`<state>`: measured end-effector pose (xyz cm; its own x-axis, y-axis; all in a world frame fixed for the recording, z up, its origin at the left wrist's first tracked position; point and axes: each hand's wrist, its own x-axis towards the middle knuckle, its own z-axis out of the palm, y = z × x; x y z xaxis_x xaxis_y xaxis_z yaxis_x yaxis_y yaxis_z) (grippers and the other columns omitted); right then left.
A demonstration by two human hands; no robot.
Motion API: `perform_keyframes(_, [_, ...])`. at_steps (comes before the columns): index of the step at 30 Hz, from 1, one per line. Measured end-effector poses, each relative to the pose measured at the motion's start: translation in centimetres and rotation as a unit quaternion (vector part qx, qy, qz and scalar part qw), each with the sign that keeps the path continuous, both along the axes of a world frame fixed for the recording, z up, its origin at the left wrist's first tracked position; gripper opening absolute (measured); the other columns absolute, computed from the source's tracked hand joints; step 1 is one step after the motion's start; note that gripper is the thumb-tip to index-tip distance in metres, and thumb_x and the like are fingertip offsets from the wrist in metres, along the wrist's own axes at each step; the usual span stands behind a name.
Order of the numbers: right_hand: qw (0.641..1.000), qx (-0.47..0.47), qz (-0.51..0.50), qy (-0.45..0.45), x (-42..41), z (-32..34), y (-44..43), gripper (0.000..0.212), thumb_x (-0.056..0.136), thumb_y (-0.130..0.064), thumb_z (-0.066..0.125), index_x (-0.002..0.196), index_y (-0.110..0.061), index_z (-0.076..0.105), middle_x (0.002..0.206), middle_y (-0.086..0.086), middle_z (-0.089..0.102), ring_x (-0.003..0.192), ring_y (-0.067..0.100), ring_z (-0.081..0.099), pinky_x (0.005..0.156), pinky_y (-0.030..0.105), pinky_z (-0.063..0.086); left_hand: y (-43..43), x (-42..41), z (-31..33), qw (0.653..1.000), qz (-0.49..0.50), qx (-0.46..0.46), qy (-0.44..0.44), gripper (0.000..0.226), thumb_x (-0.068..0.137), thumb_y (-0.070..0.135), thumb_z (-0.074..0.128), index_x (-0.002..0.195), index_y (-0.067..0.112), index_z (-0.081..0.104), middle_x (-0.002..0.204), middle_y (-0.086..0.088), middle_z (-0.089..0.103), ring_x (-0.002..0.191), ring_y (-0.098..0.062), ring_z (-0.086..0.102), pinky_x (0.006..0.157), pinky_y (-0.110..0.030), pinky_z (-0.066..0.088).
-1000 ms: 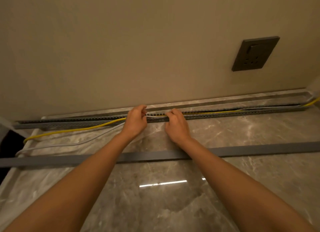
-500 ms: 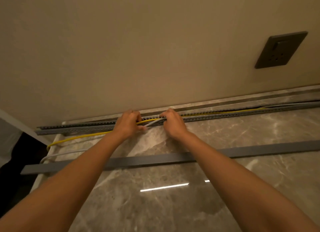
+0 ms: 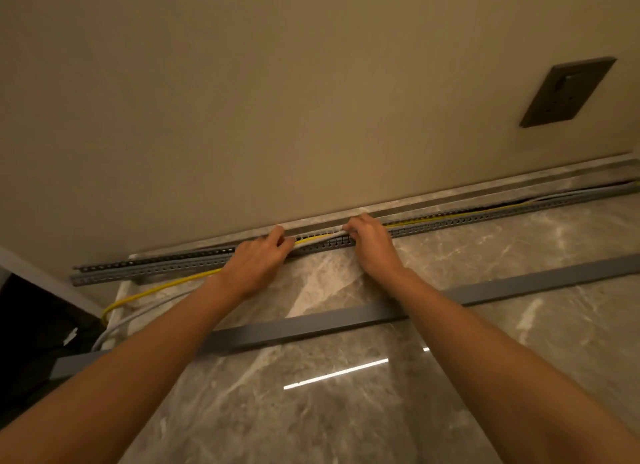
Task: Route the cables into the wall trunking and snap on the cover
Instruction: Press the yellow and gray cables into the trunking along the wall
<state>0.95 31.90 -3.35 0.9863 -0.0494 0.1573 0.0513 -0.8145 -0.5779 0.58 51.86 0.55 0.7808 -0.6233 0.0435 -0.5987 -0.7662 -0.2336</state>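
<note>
since half a second ago, the two hands have been spread a little wider along the trunking (image 3: 149, 269), and the stretch of cable between them has been brought lower into the slotted channel. the left hand (image 3: 256, 264) is seen with its fingers curled together onto the yellow cable (image 3: 156, 290) and the grey cable (image 3: 138, 316) at the trunking's front edge. the right hand (image 3: 372, 245) is seen with its fingertips bunched, the grey cable pinched at the channel; how far the thumb is wrapped cannot be told. to the right of the right hand both cables are laid inside the trunking, which runs along the foot of the wall (image 3: 277, 82). to the left of the left hand they are left outside it, trailed across the marble surface (image 3: 346, 429) to its left edge. the cover (image 3: 311, 325) is laid flat on the surface nearer the person, under both forearms and apart from the trunking. a dark socket plate (image 3: 566, 92) is mounted on the wall at upper right.
</note>
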Motion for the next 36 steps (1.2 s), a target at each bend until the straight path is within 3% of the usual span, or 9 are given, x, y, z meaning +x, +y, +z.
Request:
perform_keyframes(2, [1.000,-0.008,-0.002,-0.017,-0.2,-0.5,0.1,0.021,0.091,0.006,0.047,0.101,0.005,0.066,0.107,0.023,0.064,0.104,0.036,0.056,0.085,0.037,0.044,0.7,0.3,0.4,0.999,-0.022,0.028,-0.029,0.030,0.056,0.002,0.081,0.084,0.004,0.070,0.072,-0.015,0.067,0.039,-0.028,0.062,0.026,-0.027,0.042])
perform_keyframes(12, [0.998,-0.047,0.025,-0.023,-0.6,-0.8,-0.1,0.022,0.094,0.003,0.045,0.105,0.007,0.065,0.110,0.025,0.060,0.106,0.037,0.052,0.090,0.037,0.043,-0.3,2.0,-0.6,1.000,0.015,0.018,-0.002,0.032,0.037,-0.001,0.090,0.061,0.006,0.070,0.055,-0.010,0.062,0.039,-0.026,0.058,0.028,-0.022,0.041])
perform_keyframes(15, [0.994,-0.087,0.054,-0.026,-0.8,-0.5,-0.5,0.025,0.094,0.000,0.046,0.111,0.008,0.063,0.119,0.025,0.057,0.113,0.037,0.051,0.099,0.039,0.041,0.4,2.0,-1.4,0.999,-0.011,0.005,-0.038,0.011,0.060,0.004,0.068,0.069,0.007,0.073,0.057,-0.009,0.066,0.044,-0.026,0.061,0.035,-0.023,0.046])
perform_keyframes(17, [0.991,-0.110,0.064,-0.037,-1.0,-0.4,-0.6,0.025,0.090,0.000,0.053,0.112,0.009,0.063,0.123,0.027,0.055,0.117,0.039,0.051,0.103,0.042,0.043,0.7,2.0,-2.3,0.998,-0.021,-0.008,-0.051,0.033,0.069,0.013,0.043,0.075,0.008,0.075,0.061,-0.009,0.069,0.048,-0.025,0.064,0.042,-0.023,0.049])
perform_keyframes(19, [0.987,-0.139,0.072,-0.044,-1.4,-0.5,-0.5,0.028,0.083,-0.001,0.063,0.109,0.008,0.065,0.116,0.027,0.060,0.110,0.041,0.057,0.097,0.045,0.048,0.6,2.1,-2.5,0.998,-0.010,-0.001,-0.057,0.035,0.070,0.015,0.040,0.075,0.010,0.075,0.062,-0.007,0.069,0.051,-0.025,0.065,0.050,-0.024,0.047])
perform_keyframes(22, [0.972,-0.209,0.084,-0.062,-1.8,-0.8,-0.4,0.038,0.063,-0.007,0.082,0.098,0.003,0.070,0.092,0.017,0.069,0.082,0.032,0.069,0.074,0.036,0.059,0.0,2.5,-2.2,0.999,0.000,0.014,-0.031,0.012,0.056,0.006,0.069,0.066,0.009,0.074,0.061,-0.007,0.069,0.054,-0.025,0.066,0.048,-0.024,0.050])
perform_keyframes(25, [0.957,-0.260,0.083,-0.093,-1.8,-0.5,-0.2,0.041,0.053,-0.012,0.086,0.090,-0.001,0.072,0.081,0.010,0.069,0.069,0.025,0.068,0.062,0.027,0.058,-0.9,1.6,-1.4,0.999,0.048,0.003,-0.016,0.022,0.051,-0.002,0.084,0.070,0.001,0.074,0.071,-0.015,0.069,0.062,-0.029,0.067,0.050,-0.030,0.054])
perform_keyframes(29, [0.955,-0.274,0.074,-0.085,-2.2,-0.6,0.0,0.040,0.054,-0.010,0.086,0.091,-0.003,0.071,0.078,0.009,0.069,0.065,0.024,0.066,0.059,0.028,0.057,-2.4,0.5,-1.7,0.994,0.093,-0.030,0.039,0.034,0.094,0.005,0.050,0.127,0.001,0.047,0.123,-0.019,0.052,0.108,-0.033,0.055,0.086,-0.040,0.049])
perform_keyframes(36, [0.975,-0.204,0.063,-0.053,-2.2,0.0,0.1,0.028,0.072,0.009,0.064,0.099,0.000,0.064,0.097,0.015,0.067,0.089,0.033,0.061,0.081,0.043,0.056,-2.6,0.0,-1.7,0.991,0.101,-0.076,0.054,0.021,0.095,0.010,0.049,0.116,0.005,0.051,0.122,-0.016,0.048,0.101,-0.032,0.057,0.081,-0.041,0.053])
